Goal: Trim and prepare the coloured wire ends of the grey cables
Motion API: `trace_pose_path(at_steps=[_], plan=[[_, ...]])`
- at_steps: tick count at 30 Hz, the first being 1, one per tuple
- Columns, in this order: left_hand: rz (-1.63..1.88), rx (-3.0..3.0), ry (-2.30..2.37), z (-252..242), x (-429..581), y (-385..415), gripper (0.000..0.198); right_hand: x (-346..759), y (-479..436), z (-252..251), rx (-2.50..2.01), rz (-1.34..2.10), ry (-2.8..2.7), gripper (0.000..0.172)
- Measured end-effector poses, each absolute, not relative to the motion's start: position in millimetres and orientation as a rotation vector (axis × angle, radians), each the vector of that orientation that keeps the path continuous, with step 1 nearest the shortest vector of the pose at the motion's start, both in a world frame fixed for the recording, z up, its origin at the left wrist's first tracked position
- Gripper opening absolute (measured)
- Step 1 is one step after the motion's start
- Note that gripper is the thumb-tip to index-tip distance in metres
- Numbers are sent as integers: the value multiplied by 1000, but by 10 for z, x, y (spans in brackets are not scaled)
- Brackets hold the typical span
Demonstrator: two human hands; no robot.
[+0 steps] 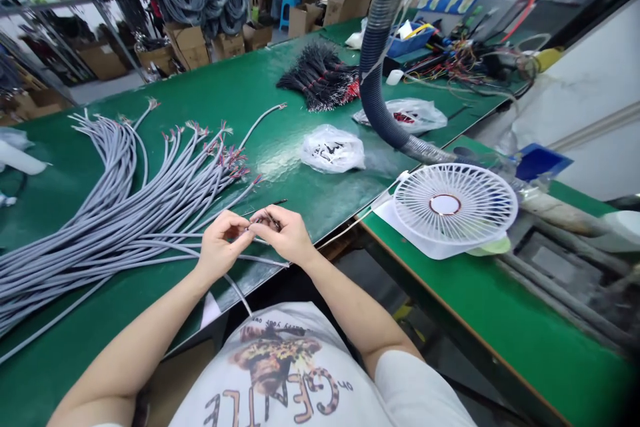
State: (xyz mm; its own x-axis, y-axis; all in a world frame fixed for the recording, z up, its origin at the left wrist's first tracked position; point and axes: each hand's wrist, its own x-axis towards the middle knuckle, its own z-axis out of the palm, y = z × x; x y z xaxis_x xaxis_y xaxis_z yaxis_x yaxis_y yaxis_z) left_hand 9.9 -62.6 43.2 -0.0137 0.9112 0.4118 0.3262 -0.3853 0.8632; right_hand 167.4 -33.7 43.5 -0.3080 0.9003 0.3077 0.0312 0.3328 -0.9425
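Observation:
My left hand [225, 240] and my right hand [283, 233] meet above the front edge of the green table, fingers pinched together. Between the fingertips are small dark pieces [271, 219], too small to name. A thin dark strip [273, 204] shows just beyond the fingers; whether it is held or lies on the table I cannot tell. Left of the hands spreads a large bundle of grey cables [135, 227], their stripped ends showing red and other coloured wires. A few of these cables run beneath my hands.
Past my hands lie a plastic bag of small black and white parts [333, 149], another bag [413, 115] and black wire bundles [320, 77]. A ribbed duct hose [375, 67] hangs down at right. A white fan [455, 203] stands on the lower green surface [525, 307].

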Motion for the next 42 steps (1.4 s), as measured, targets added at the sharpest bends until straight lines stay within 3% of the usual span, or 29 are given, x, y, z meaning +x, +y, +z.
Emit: trace_pose_path(at_steps=[6,15,26,42], plan=[[1432,1803,1354,482,28,-666,6,1609,-312,415,-752,1239,-1523,12],[1492,1445,1279,437,-2,-660,10,1466,-272,311,-673,1469,-1286,23],[1585,1187,1139,358,58,-638,13,1403,-293,261,-689,1602,-1072,23],[1534,1263,1025,311,34,-621,11,1379,-295,228,-732,1612,-987,25]])
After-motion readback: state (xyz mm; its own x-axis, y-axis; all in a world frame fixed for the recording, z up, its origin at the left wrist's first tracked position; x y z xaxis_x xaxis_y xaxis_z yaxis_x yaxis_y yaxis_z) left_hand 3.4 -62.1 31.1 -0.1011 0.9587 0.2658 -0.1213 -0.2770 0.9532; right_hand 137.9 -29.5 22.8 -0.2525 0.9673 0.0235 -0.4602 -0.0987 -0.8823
